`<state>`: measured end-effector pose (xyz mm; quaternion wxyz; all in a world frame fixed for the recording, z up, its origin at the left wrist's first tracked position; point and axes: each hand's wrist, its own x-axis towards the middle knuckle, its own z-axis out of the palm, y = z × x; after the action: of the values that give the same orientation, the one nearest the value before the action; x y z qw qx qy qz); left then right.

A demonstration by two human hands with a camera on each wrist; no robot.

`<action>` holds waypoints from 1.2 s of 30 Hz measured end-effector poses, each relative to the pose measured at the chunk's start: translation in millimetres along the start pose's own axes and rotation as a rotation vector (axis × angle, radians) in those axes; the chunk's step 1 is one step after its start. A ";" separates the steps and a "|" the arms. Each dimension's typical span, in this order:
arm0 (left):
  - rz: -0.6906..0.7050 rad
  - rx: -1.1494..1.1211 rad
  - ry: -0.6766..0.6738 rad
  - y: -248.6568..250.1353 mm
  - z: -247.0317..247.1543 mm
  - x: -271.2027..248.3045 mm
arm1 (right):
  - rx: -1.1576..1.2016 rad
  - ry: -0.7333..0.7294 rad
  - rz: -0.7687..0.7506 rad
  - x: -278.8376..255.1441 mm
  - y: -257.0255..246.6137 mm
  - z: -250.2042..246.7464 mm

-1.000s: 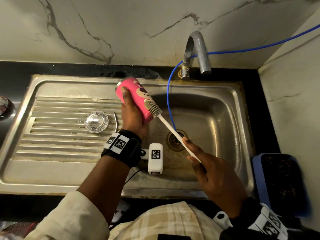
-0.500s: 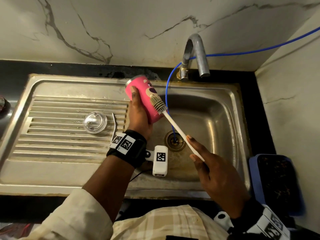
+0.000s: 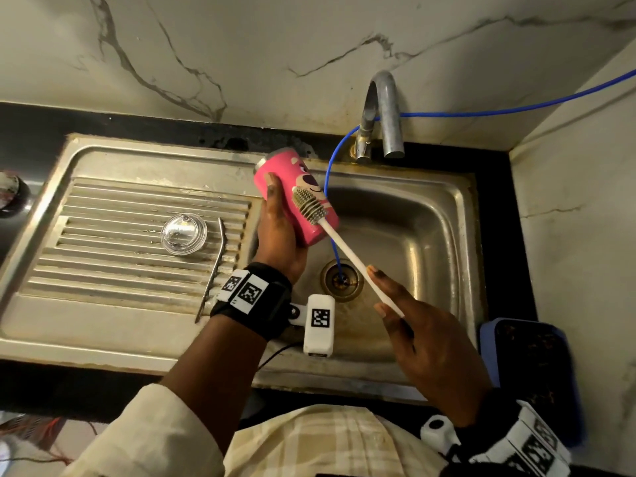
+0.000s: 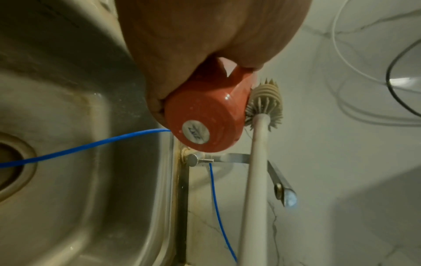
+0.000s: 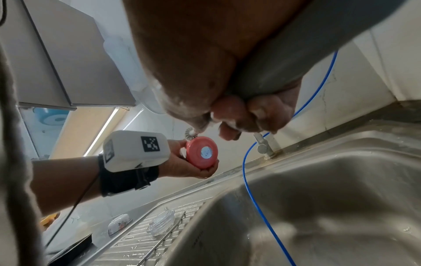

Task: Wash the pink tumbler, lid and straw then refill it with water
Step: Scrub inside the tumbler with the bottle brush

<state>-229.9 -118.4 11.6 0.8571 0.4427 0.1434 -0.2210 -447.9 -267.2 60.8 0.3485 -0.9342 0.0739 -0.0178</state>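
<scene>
My left hand (image 3: 275, 228) grips the pink tumbler (image 3: 289, 187) tilted over the left edge of the sink basin, its base (image 4: 200, 129) toward me. A white bottle brush (image 3: 308, 203) lies with its bristles against the tumbler's side (image 4: 264, 102). My right hand (image 3: 413, 325) holds the brush's handle (image 3: 351, 256) near its lower end, soapy fingers (image 5: 237, 111) curled round it. The clear lid (image 3: 184, 234) and the metal straw (image 3: 215, 266) lie on the ribbed drainboard to the left.
A steel tap (image 3: 382, 115) stands behind the sink (image 3: 447, 256), and a blue tube (image 3: 330, 187) runs from it into the drain (image 3: 342, 278). A blue tray (image 3: 530, 373) sits right of the sink. A small patterned bowl (image 5: 118, 225) rests left of the drainboard.
The tumbler and left hand have shifted slightly right and up toward the tap. The brush head has slid along the tumbler's side while the right hand follows.
</scene>
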 end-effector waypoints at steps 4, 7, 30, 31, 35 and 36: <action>0.011 -0.003 0.033 -2.2 -1.1 4.3 | 0.033 0.007 -0.015 1.2 4.5 0.8; 0.009 -0.009 0.086 -1.8 -4.4 8.3 | 0.031 -0.016 -0.019 -6.4 14.4 -0.5; 0.020 0.059 0.180 -0.4 -5.0 5.0 | 0.102 -0.032 -0.002 -5.4 5.7 8.0; 0.021 0.039 0.197 2.4 -7.7 8.2 | 0.110 -0.035 -0.001 -8.2 4.9 6.7; 0.029 0.076 0.186 5.1 -8.7 7.2 | 0.110 -0.030 -0.001 -8.8 3.1 4.3; 0.028 0.086 0.158 2.7 -5.5 5.3 | 0.100 -0.016 -0.001 -5.7 2.6 4.4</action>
<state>-224.3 -113.9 8.0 0.8263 0.4972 0.1947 -0.1791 -453.5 -265.4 56.0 0.3955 -0.9157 0.0696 -0.0143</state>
